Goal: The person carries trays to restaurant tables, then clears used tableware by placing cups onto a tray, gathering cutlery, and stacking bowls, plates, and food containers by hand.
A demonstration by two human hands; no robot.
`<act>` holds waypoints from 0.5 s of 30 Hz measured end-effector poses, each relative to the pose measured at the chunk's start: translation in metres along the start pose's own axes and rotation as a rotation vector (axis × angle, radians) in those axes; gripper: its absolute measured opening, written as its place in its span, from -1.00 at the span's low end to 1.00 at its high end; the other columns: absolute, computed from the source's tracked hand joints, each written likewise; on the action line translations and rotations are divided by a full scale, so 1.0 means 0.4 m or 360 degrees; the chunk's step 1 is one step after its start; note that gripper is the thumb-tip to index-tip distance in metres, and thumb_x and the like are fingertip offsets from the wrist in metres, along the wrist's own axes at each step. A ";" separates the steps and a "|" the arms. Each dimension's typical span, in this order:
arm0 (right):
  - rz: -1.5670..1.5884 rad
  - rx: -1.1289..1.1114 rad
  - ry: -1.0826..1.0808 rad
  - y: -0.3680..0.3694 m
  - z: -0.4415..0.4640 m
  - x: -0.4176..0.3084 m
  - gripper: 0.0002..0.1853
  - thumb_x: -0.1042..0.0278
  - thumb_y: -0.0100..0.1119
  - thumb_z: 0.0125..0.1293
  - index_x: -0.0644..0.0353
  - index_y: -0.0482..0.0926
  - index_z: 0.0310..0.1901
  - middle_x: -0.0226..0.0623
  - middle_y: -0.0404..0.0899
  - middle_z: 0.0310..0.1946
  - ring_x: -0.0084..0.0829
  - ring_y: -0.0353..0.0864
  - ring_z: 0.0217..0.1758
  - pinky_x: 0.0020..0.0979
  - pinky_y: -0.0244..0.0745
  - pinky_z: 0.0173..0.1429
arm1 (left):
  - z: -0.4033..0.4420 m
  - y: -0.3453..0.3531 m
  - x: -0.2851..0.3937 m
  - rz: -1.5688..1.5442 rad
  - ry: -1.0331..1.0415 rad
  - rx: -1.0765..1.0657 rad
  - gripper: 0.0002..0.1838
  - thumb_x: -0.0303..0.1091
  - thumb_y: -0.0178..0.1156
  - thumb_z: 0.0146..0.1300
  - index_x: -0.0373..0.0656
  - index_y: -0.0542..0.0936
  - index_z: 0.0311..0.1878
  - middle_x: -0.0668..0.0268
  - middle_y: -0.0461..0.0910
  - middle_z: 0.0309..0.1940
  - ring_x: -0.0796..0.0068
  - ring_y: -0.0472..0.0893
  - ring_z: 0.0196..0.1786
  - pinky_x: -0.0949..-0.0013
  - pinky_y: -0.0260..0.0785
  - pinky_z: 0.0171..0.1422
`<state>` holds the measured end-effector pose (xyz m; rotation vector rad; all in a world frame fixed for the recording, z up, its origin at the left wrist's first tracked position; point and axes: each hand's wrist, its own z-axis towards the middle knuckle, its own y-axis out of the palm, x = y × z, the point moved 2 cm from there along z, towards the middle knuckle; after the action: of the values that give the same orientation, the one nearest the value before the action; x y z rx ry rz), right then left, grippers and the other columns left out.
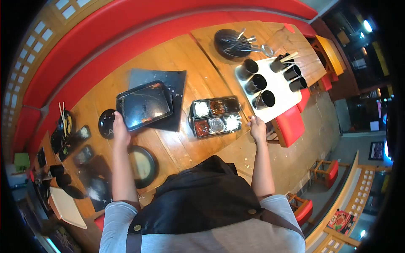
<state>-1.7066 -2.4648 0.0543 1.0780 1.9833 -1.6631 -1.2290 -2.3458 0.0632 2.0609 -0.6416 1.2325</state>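
My left hand (121,130) grips the near-left edge of a black rectangular tray (145,105), its thumb on the rim. Smears and crumbs mark the tray's surface. Beneath it lie dark flat sheets or mats (175,97). A small black bowl (106,123) is beside my left hand. My right hand (257,128) has its fingers curled at the near corner of a white tray (278,99) bearing several black cups. Whatever those fingers hold, if anything, I cannot make out. Between my hands sits a black compartment box (216,117) with red sauce, brown sauce and white shreds.
A dark bowl of utensils (231,44) stands at the far side of the wooden table (168,52). Near my left forearm is a round black dish (142,166). Further left are bowls with chopsticks (63,126) and a beige tray (66,206). Red stools (290,126) stand right.
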 end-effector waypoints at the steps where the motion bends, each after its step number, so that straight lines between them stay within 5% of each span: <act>1: 0.0122 -0.0062 0.0100 0.010 -0.010 -0.004 -0.70 0.19 -0.08 0.34 0.24 0.56 -0.18 -0.31 0.57 -0.52 -0.57 0.49 -0.56 -0.49 0.37 -0.50 | 0.031 -0.032 -0.024 0.0129 0.0041 0.0023 -0.40 0.09 -0.23 0.34 -0.28 0.32 0.14 0.23 0.47 -0.01 0.44 0.51 -0.03 0.34 0.38 0.07; 2: 0.0183 -0.0119 0.0115 0.029 0.001 0.009 -0.72 0.23 -0.10 0.36 0.23 0.52 -0.11 -0.38 0.54 -0.50 -0.62 0.41 -0.65 -0.54 0.31 -0.62 | 0.059 -0.048 -0.039 0.0185 0.0015 -0.0045 -0.39 0.08 -0.24 0.36 -0.29 0.29 0.18 0.22 0.42 0.04 0.44 0.47 0.01 0.34 0.30 0.13; 6: 0.0484 -0.0286 0.0076 0.084 0.048 0.037 -0.71 0.23 -0.10 0.36 0.23 0.50 -0.07 -0.37 0.53 -0.41 -0.57 0.47 -0.60 -0.51 0.45 -0.51 | 0.125 -0.039 -0.048 0.0381 -0.0030 0.0043 -0.44 -0.01 -0.23 0.39 -0.37 0.37 0.11 0.18 0.48 -0.06 0.43 0.47 -0.03 0.36 0.29 0.10; 11: 0.0783 -0.0582 0.0147 0.134 0.094 0.055 -0.74 0.24 -0.15 0.39 0.16 0.47 -0.05 -0.57 0.37 -0.49 -0.68 0.37 -0.46 -0.59 0.43 -0.46 | 0.160 0.004 0.010 0.2037 0.0493 0.0234 -0.52 0.00 -0.06 0.29 -0.30 0.55 -0.18 -0.08 0.55 -0.31 0.03 0.55 -0.16 0.21 0.33 -0.09; 15: 0.0888 -0.0617 0.0300 0.119 0.073 0.014 -0.69 0.18 -0.17 0.40 0.15 0.47 -0.01 -0.56 0.42 -0.45 -0.70 0.31 -0.53 -0.63 0.34 -0.51 | 0.120 0.036 0.029 0.2090 0.0732 0.0367 -0.56 -0.06 -0.04 0.28 -0.32 0.55 -0.19 -0.13 0.52 -0.26 -0.07 0.49 -0.14 0.15 0.31 -0.03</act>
<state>-1.6819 -2.4892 0.0103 1.4895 1.7759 -0.8797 -1.2061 -2.3918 0.0605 1.2668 -1.7824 2.4454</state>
